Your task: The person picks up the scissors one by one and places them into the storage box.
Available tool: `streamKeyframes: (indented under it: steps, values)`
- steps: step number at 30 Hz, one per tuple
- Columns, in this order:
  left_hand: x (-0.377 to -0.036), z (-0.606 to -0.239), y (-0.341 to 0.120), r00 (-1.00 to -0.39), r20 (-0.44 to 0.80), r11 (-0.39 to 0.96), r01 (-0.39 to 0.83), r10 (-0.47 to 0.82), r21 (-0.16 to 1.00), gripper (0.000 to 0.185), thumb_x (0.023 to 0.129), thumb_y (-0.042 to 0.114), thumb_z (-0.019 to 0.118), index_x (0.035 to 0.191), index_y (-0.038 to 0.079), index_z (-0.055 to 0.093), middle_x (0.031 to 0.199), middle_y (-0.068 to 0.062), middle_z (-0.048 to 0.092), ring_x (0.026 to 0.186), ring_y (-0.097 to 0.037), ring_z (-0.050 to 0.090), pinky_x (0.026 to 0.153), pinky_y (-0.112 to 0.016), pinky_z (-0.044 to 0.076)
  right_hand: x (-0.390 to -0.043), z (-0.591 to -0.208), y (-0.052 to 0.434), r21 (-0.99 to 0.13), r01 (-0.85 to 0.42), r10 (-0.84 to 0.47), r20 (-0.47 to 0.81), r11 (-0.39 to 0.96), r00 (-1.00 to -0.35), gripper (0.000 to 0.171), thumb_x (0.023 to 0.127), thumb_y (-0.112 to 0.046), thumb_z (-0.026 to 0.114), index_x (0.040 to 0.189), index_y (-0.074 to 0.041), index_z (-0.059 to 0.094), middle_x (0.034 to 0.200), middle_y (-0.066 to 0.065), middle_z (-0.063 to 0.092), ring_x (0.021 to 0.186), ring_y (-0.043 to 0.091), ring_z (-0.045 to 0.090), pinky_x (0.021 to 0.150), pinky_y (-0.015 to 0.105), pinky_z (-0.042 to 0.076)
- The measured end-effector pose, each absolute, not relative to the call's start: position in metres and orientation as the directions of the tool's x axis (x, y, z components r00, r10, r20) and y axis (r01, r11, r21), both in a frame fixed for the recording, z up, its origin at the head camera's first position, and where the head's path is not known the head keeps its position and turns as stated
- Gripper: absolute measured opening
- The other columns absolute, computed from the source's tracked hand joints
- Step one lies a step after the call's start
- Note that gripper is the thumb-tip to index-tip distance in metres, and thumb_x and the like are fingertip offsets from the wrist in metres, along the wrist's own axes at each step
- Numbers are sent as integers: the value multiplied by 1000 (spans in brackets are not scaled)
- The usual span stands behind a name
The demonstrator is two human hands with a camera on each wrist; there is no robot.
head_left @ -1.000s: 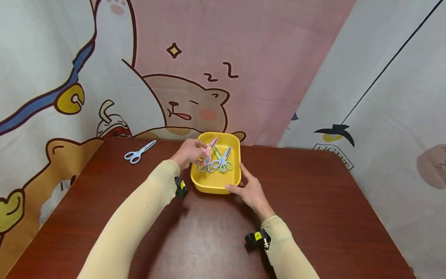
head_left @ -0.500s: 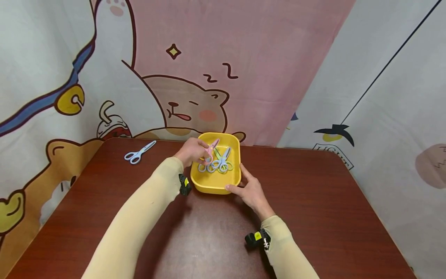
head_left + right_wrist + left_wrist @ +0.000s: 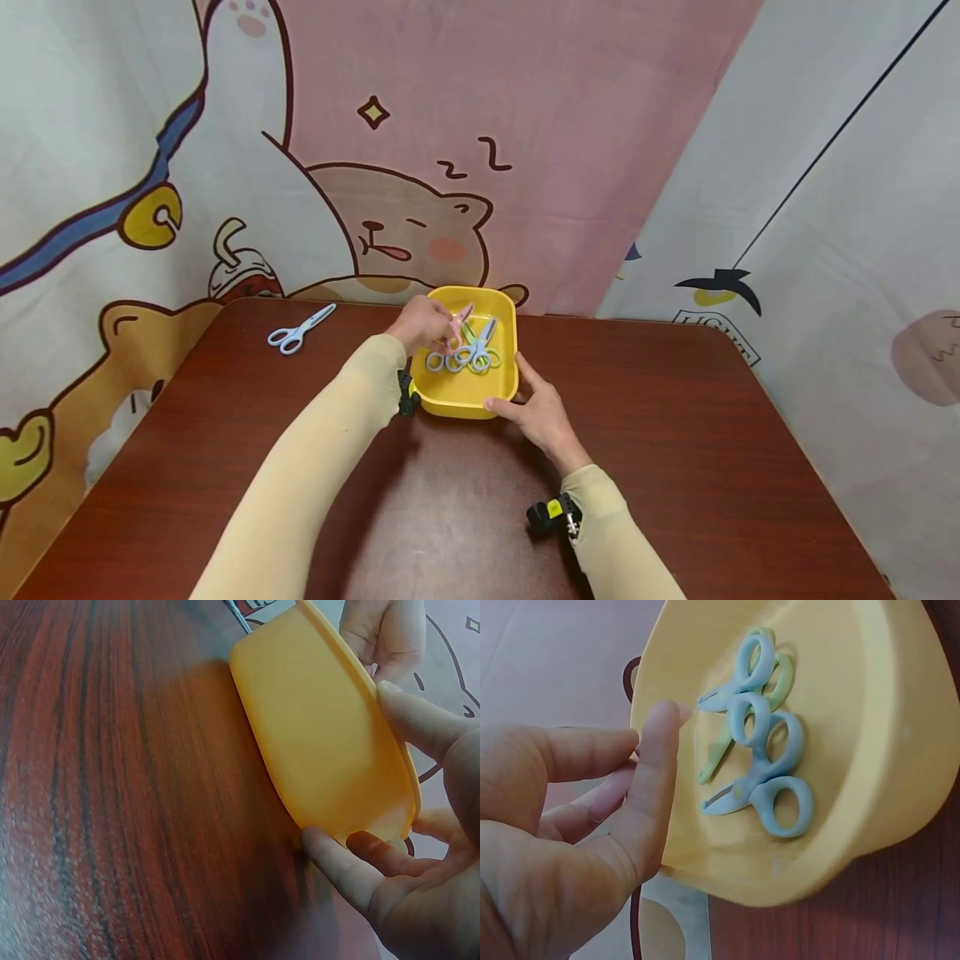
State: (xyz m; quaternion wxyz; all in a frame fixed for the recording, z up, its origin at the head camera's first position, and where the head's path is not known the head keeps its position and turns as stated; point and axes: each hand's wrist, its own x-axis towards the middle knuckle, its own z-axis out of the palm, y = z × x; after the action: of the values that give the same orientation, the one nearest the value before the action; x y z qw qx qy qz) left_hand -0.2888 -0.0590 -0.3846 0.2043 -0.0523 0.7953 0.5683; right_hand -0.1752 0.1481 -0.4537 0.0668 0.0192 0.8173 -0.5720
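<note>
A yellow plastic bin (image 3: 462,395) stands near the back of the table. My left hand (image 3: 420,323) is over its left rim and pinches a pair of pink scissors (image 3: 457,328) above the other scissors inside; in the left wrist view the hand hides most of the pink pair. Two pairs of blue scissors (image 3: 759,802) and a light green pair (image 3: 783,681) lie overlapping in the bin. At the bin's near right corner, my right hand (image 3: 542,414) grips it, thumb on the rim and fingers against the outside wall.
Another pair of blue scissors (image 3: 302,329) lies on the brown table (image 3: 675,433), left of the bin near the back edge. Behind the table hangs a cartoon-print curtain (image 3: 555,167).
My left hand has shifted slightly right with the pink scissors, which now sit a little lower and farther into the bin. My right hand keeps its place.
</note>
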Motion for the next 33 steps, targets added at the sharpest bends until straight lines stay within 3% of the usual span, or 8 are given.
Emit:
streamKeyframes:
  steps: [6,10,14,24,33]
  values:
    - [-291,-387,-52,-910,-394,388,-317,134,865,27,96,-9,61,123,-9,63,111,-21,59,105,-37,67,75,-32,62,-175,-454,148,-928,115,-41,-139,356,-989,102,86,-23,87,166,-20,23,163,14,39,123,31,65,90,35,59]
    - [-292,-389,-49,-913,-388,430,-303,125,851,20,97,-6,59,114,-10,68,100,-18,61,85,-28,68,74,-33,63,-176,-455,148,-928,117,-41,-140,354,-989,102,86,-24,87,166,-20,23,163,14,39,123,31,65,91,35,59]
    - [-293,-391,-47,-908,-405,460,-315,109,830,19,98,-4,55,110,-11,68,90,-15,59,74,-24,67,81,-39,62,-175,-455,148,-931,113,-42,-136,346,-990,102,86,-23,87,166,-21,23,162,14,41,122,30,66,89,33,59]
    - [-297,-392,-42,-899,-434,614,-309,61,726,16,101,0,53,102,-8,67,90,-16,59,75,-26,70,84,-41,62,-174,-455,148,-932,97,-45,-120,348,-992,102,86,-21,86,166,-19,24,158,15,45,121,31,66,85,30,58]
    - [-299,-389,-39,-903,-426,749,-242,59,617,6,97,1,67,100,-4,67,106,-18,59,88,-28,68,82,-36,62,-175,-455,149,-925,103,-40,-126,365,-991,102,86,-24,86,166,-20,24,162,14,41,125,31,64,91,35,58]
